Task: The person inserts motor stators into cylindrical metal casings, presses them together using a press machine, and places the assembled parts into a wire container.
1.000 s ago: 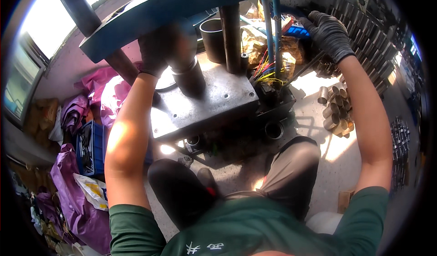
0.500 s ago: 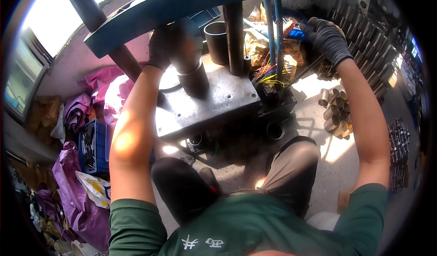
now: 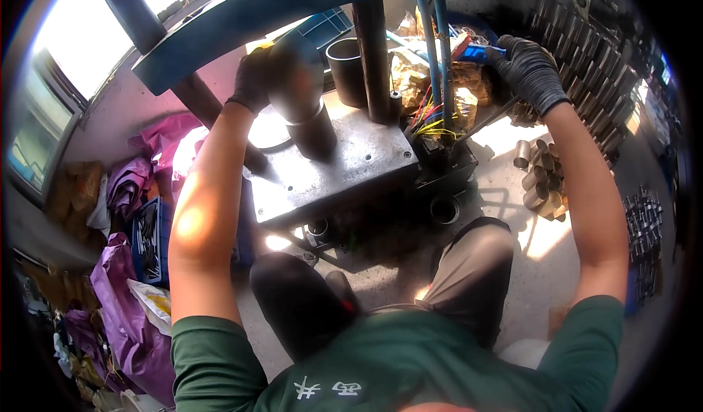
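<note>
- Evidently a positioning step at the press bed point(image 3: 359, 165): the left hand point(image 3: 253, 81) is up beside a blurred dark cylinder point(image 3: 296, 75) above the bed, seemingly steadying it.
- Work thing: a short steel tube point(image 3: 315, 135) upright on the press bed, directly below that cylinder; the join between them is too blurred to read.
- Left fingers: gloved, at the cylinder's side; cannot tell whether they grip or merely touch.
- Right hand point(image 3: 526, 69): gloved, well right of the press bed, fingers bent, near the upper end of a slanting dark rod point(image 3: 487, 118). Whether they close on the rod, cannot tell.
- Next move, my judgement: calls for cylinder and tube in line, and the left fingers clear of the blue crossbeam point(image 3: 263, 28) before any pressing.
- Surface: worn grey metal with small holes; a flat disc point(image 3: 269, 135) left of the tube, a wide pipe point(image 3: 344, 74) toward the bed's far edge.
- Room: coloured wires point(image 3: 432, 118) just right of the press bed; loose tubes point(image 3: 542, 178) on the floor farther right, stacked tubes point(image 3: 586, 72) beyond. Left of the bed, purple sacking point(image 3: 128, 302), a blue crate point(image 3: 162, 247) and a bright window point(image 3: 77, 39).
</note>
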A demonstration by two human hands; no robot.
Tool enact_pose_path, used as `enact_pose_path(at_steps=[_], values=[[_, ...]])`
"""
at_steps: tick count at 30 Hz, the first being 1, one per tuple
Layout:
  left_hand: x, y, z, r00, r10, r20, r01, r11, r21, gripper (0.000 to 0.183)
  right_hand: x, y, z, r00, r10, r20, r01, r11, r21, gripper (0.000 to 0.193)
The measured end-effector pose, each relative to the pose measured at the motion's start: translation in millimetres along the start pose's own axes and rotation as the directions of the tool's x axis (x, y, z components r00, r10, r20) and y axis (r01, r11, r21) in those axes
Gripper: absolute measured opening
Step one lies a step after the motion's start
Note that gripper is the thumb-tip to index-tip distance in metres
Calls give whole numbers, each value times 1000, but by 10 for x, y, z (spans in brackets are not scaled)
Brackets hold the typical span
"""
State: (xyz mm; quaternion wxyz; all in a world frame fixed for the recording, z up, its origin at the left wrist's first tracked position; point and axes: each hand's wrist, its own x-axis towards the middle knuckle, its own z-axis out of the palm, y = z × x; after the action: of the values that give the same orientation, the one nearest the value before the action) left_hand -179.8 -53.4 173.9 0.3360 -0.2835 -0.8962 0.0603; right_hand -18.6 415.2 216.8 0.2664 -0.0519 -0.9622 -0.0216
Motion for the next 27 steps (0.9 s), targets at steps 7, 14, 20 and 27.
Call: enact_pose_path(at_steps=[7, 14, 20, 27], values=[[50, -346, 131, 961, 277, -22, -260, 924, 279, 19, -173, 12, -28, 1000, -15, -11, 16, 996, 85, 46], [-25, 189, -257, 990, 20, 140, -13, 999, -48, 24, -514, 33, -122, 999, -33, -37, 39, 984, 176, 42], [-52, 123, -162, 984, 160, 81, -159, 987, -19, 27, -882, 79, -221, 996, -69, 62, 55, 977, 206, 36], [69, 102, -290, 982, 175, -71, -163, 975, 154, 24, -1437, 336, -70, 993, -95, 67, 77, 970, 230, 51]])
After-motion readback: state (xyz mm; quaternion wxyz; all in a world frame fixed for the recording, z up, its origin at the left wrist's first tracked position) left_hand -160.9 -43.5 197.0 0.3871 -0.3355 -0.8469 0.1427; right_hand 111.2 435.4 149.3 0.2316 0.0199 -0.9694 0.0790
